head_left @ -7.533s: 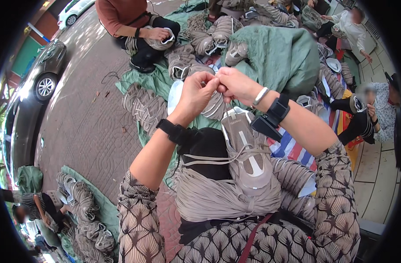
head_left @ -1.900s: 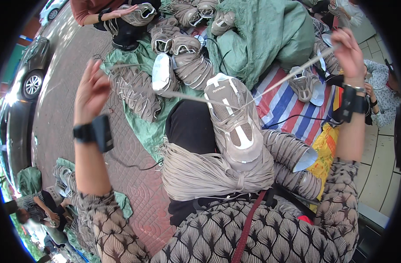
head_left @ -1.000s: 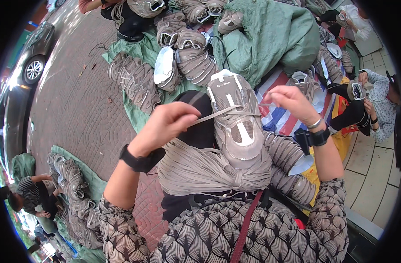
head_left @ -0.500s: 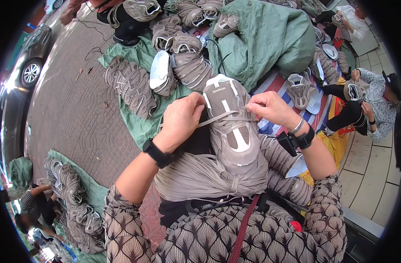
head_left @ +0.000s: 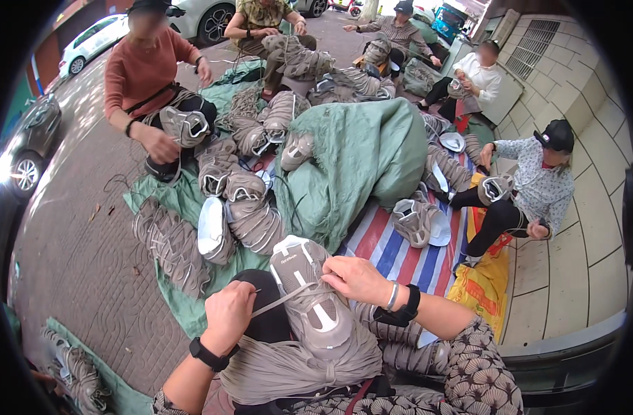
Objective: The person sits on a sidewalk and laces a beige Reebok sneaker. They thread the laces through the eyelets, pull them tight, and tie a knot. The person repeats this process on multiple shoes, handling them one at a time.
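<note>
A grey-beige sneaker (head_left: 322, 315) with white trim stands on my lap, toe toward me. My left hand (head_left: 228, 315), closed in a pinch left of the sneaker, grips a flat beige shoelace (head_left: 283, 300). The lace runs straight from those fingers across to the sneaker's lacing. My right hand (head_left: 358, 280) is closed with its fingertips at the right eyelet edge; what it pinches there is hidden. Under the sneaker's toe, a thick tied bundle of beige shoelaces (head_left: 282, 373) lies across my lap.
Tied stacks of sneakers (head_left: 170, 245) lie on green sheeting ahead and left. A bulging green sack (head_left: 358, 155) stands beyond my sneaker, beside a striped sheet (head_left: 382, 242). More stacks sit by my right forearm. Several people with sneakers sit around, one in a patterned shirt (head_left: 538, 180) at right.
The view has tilted up, bringing more seated people in. My left hand has drawn away from the sneaker's edge, stretching the lace between them. My right hand stays at the eyelets.
</note>
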{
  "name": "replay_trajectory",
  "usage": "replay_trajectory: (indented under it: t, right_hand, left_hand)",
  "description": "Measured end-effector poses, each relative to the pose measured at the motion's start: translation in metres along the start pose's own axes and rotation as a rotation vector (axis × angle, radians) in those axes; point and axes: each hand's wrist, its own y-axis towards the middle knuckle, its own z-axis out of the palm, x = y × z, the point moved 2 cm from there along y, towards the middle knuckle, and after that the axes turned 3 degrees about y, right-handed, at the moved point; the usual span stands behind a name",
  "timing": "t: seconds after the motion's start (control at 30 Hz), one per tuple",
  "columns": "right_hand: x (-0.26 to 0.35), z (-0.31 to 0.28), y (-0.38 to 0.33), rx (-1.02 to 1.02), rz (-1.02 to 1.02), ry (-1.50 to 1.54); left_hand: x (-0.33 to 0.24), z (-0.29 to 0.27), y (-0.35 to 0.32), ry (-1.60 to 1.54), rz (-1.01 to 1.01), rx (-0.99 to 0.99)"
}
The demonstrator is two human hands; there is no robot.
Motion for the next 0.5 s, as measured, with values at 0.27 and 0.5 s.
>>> replay_trajectory:
  t: [0.27, 0.5]
  right_hand:
    - [-0.012, 0.014, 0.01, 0.06, -0.002, 0.137]
    - [-0.004, 0.013, 0.001, 0.075, 0.183, 0.203]
  left_hand:
    - [0.003, 0.024, 0.003, -0.27, 0.108, -0.153]
    - [-0.012, 0.029, -0.012, -0.324, -0.078, 0.071]
